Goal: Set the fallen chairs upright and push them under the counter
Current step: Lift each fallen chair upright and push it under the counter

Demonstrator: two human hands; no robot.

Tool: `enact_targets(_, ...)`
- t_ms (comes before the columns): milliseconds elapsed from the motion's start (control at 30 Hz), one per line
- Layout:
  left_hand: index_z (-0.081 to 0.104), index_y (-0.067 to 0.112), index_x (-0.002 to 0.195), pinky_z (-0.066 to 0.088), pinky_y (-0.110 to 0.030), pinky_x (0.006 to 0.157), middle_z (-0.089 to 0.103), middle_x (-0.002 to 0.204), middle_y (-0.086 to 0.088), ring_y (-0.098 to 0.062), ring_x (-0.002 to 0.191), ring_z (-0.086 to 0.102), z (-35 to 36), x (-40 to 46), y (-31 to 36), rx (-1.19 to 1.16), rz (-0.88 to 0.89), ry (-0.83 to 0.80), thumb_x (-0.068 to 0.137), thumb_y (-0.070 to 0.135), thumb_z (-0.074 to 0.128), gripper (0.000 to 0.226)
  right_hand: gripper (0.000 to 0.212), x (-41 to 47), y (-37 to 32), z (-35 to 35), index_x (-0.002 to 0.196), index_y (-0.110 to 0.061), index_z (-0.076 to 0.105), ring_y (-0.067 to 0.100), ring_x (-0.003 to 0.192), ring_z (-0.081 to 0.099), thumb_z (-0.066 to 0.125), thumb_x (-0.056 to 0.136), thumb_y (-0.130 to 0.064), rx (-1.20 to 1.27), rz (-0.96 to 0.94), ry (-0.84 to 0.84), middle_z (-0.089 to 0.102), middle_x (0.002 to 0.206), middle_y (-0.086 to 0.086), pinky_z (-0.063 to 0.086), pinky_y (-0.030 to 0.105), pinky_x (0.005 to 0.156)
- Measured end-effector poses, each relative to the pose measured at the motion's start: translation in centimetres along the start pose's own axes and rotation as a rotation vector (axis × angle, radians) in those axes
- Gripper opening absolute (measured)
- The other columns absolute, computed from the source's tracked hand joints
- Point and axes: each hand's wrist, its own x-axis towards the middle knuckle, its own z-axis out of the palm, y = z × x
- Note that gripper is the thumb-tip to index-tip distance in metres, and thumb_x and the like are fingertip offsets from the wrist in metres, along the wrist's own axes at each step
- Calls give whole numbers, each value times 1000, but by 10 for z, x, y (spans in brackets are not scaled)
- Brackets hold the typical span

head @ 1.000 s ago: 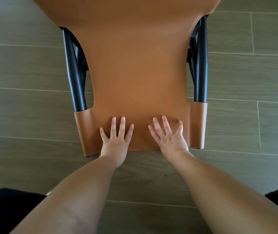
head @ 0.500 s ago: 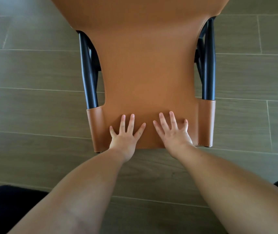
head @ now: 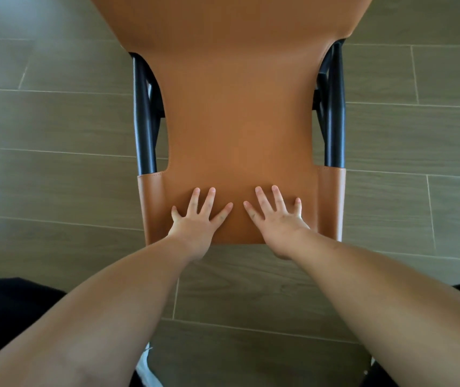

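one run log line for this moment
phase: pushing chair | left hand: flat on tan leather chair backrest | right hand: flat beside it | floor: wood-look tile

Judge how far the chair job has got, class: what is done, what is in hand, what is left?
Done: this chair looks upright, its tan back facing the person. In hand: the left hand and right hand press flat, fingers spread, on the top of the back, apparently pushing. Left: getting it under the counter, which is not in view; any other chairs cannot be seen.
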Motion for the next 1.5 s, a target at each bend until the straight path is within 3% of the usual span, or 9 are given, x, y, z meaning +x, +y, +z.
enact_targets(267, -29, 45, 147, 24, -71, 109, -39, 157, -3, -39, 147, -26, -87, -54, -5, -77, 38, -95, 89, 5, 57, 111, 113, -69, 27, -74, 149, -33, -29, 40, 145, -28, 56, 84, 5, 14, -1, -62, -42, 154, 4, 11, 73, 113)
enact_targets(567, -25, 53, 146, 24, -69, 112, -33, 159, 7, -36, 150, -18, -231, -132, -45, -175, 88, -162, 85, -11, 46, 113, 117, -163, 57, -218, 151, -40, -23, 33, 150, -19, 53, 80, 13, 97, 17, -103, -32, 160, -2, 16, 65, 117)
enact_targets(767, -22, 55, 146, 49, -47, 101, -23, 163, 9, -36, 152, -7, -309, -166, -83, -188, 124, -111, 81, -18, 36, 114, 116, -206, 70, -303, 151, -44, -18, 32, 152, -11, 51, 81, 19, 153, 36, -81, -24, 163, -6, 19, 58, 119)
enact_targets(933, -19, 48, 151, 44, -46, 105, -7, 166, -2, -44, 148, 14, -370, -185, -111, -122, 133, -35, 92, -8, 37, 99, 115, -231, 80, -369, 153, -44, -14, 32, 152, -3, 49, 82, 20, 160, 66, -52, -15, 164, -7, 28, 52, 116)
enact_targets(1100, -16, 47, 152, 50, -42, 90, 8, 164, -8, -42, 131, 38, -421, -192, -138, -70, 172, 16, 94, -3, 37, 93, 111, -242, 91, -420, 154, -42, -11, 32, 150, 8, 51, 83, 17, 148, 101, -8, 0, 163, -3, 42, 46, 106)
enact_targets(1167, -14, 47, 153, 52, -41, 83, 19, 159, -8, -36, 114, 48, -440, -195, -147, -57, 191, 35, 93, -2, 37, 92, 109, -244, 96, -433, 154, -42, -9, 33, 147, 16, 52, 84, 14, 122, 111, 19, 9, 161, -1, 46, 47, 101)
enact_targets(1233, -12, 46, 154, 49, -37, 65, 33, 145, -7, -27, 90, 54, -457, -198, -156, -11, 210, 92, 92, -1, 38, 92, 105, -246, 100, -448, 155, -40, -7, 34, 141, 24, 52, 85, 12, 120, 125, 40, 17, 157, 0, 48, 47, 98)
enact_targets(1333, -8, 41, 155, 40, -33, 51, 41, 121, -5, -21, 67, 49, -477, -208, -171, 91, 221, 196, 95, 3, 37, 85, 100, -251, 102, -474, 156, -38, 0, 34, 125, 40, 51, 85, 10, 115, 148, 75, 30, 148, 3, 50, 45, 88)
enact_targets(1500, -2, 35, 157, 35, -34, 50, 37, 103, -3, -20, 62, 42, -515, -215, -184, 108, 165, 230, 95, 2, 35, 80, 82, -254, 112, -510, 156, -33, 10, 33, 113, 47, 41, 90, 4, 105, 147, 144, 40, 139, 7, 47, 41, 75)
